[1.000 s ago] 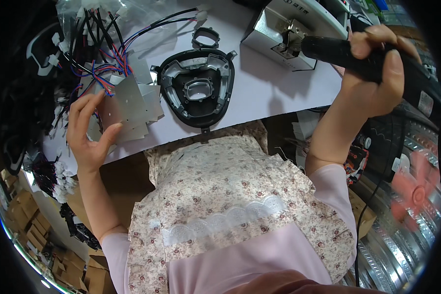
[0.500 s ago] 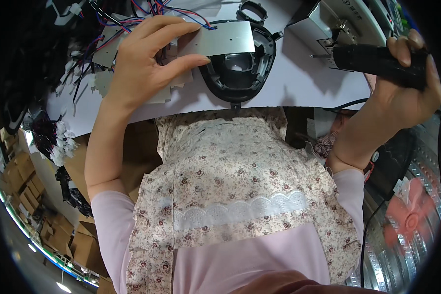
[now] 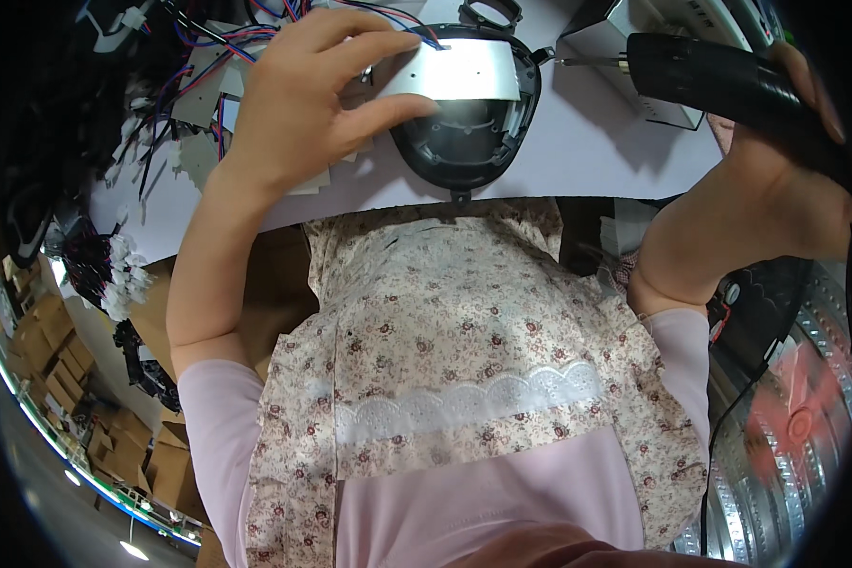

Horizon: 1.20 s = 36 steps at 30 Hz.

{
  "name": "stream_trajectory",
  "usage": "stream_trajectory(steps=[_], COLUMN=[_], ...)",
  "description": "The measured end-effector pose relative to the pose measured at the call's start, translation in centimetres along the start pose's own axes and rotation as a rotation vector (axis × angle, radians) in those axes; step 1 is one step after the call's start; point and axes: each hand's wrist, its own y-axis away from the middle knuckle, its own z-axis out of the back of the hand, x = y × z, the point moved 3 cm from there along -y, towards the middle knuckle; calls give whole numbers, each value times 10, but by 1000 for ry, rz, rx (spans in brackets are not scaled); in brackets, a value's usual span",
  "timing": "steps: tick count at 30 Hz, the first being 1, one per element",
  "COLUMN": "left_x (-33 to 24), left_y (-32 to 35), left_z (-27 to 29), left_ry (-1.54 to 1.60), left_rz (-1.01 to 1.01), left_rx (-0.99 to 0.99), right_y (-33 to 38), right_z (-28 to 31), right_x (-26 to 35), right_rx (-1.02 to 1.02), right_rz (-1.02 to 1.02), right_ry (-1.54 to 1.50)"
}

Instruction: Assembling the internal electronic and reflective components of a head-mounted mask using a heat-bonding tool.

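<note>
My left hand (image 3: 317, 104) grips the left end of a flat silver metal plate (image 3: 469, 76), its thumb at the near edge and fingers at the far edge. Under the plate lies a rounded black plastic housing (image 3: 459, 166) with small tabs on its rim. Red, blue and black wires reach the plate's far edge. My right hand (image 3: 795, 142) is wrapped round a black electric screwdriver (image 3: 719, 76), held nearly level. Its thin bit points left, the tip close beside the housing's upper right tab; whether they touch, I cannot tell.
Behind the screwdriver stands a light grey box-shaped machine (image 3: 625, 24). A black ring-shaped part (image 3: 492, 11) lies beyond the housing. Loose wires (image 3: 227, 38) and metal plates (image 3: 199, 161) crowd the table's left. White connectors (image 3: 123, 275) hang off the left edge; a red fan (image 3: 800, 426) is at lower right.
The screwdriver has moved left from in front of the grey machine to the housing's tab. My left hand, the plate and the housing have shifted slightly right and away from me.
</note>
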Motion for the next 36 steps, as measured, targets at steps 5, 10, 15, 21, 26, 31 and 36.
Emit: stream_trajectory(steps=[5, 10, 15, 21, 26, 31, 36], left_x=[-9, 0, -2, 0, 0, 2, 2], left_y=[-9, -8, -8, -7, -6, -4, -5], left_z=[0, -12, -15, -17, -16, -19, -20], left_ry=[-152, -148, -102, -106, -113, -86, -31], left_rz=[-181, -204, -189, -192, -173, -155, -148], left_rx=[79, -7, 2, 3, 10, 7, 0], right_y=[4, 6, 5, 3, 3, 6, 7], right_z=[-19, -40, -53, -64, -73, -88, -94], right_x=[-19, -40, -52, -58, -61, -70, -75], right_rx=[-10, -26, -16, 16, 202, 284, 429], right_rz=[25, 50, 55, 21, 164, 120, 1], right_ry=[37, 73, 93, 145, 281, 122, 55])
